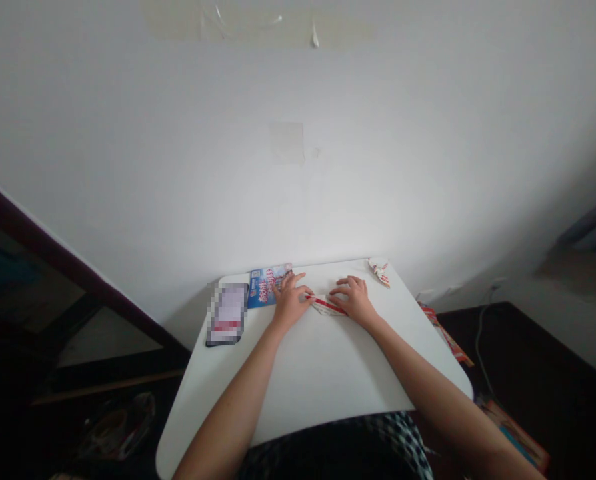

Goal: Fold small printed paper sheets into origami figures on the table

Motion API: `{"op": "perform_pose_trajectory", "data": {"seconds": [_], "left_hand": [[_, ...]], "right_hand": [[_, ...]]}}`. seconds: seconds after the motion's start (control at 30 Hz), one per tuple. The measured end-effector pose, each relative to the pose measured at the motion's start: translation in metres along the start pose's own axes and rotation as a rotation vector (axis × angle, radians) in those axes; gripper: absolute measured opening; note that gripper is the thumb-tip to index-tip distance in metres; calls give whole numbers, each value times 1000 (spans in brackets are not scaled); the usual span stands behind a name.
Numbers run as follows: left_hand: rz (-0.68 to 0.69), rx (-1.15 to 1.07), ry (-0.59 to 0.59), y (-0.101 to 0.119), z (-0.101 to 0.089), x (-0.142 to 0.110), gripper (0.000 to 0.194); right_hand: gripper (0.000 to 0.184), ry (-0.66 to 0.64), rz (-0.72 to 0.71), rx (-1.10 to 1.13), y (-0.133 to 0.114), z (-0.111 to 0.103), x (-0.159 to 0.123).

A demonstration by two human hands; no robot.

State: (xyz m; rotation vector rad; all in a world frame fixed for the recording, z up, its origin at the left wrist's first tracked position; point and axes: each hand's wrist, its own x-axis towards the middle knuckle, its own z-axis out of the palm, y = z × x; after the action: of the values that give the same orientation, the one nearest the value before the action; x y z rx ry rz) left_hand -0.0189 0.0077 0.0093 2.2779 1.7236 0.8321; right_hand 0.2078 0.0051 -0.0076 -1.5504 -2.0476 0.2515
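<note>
Between my hands lies a narrow folded paper (322, 305), white with a red stripe and small print, flat on the white table. My left hand (291, 300) pinches its left end with thumb and forefinger, while its other fingers reach over a blue printed booklet (259, 293). At the paper's right part is my right hand (358, 301), fingers curled and closed on it; the exact contact of the fingertips is partly hidden.
A phone (227, 313), its screen blurred out, lies at the table's left. A crumpled white-and-red paper piece (379, 270) sits at the back right corner. The white table (323, 380) stands against the wall (403, 167). Printed items (445, 333) lie below its right side.
</note>
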Motion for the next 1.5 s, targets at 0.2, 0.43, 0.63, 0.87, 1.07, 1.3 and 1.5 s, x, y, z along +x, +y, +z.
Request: {"op": "perform_pose_trajectory", "data": {"seconds": [0.2,0.43,0.63,0.87,1.07,1.3,1.5], "left_hand": [[-42,-61,85,2,1,0,6],[-21,-105,164,1,2,2,6],[-23,-89,212,-5,9,3,36],[-82,-40,176,-1,7,0,34],[-130,3,153,1,6,0,29],[-83,97,108,5,6,-4,17],[-99,159,-3,8,7,-7,32]], "right_hand": [[19,18,-23,21,7,4,2],[13,177,-157,174,8,-2,2],[10,442,-223,49,11,-9,0],[12,341,-285,-48,6,-11,-3],[13,127,-276,-47,1,-9,-3],[16,43,-247,-45,-7,-10,-5],[18,1,-252,39,-4,0,-4]]}}
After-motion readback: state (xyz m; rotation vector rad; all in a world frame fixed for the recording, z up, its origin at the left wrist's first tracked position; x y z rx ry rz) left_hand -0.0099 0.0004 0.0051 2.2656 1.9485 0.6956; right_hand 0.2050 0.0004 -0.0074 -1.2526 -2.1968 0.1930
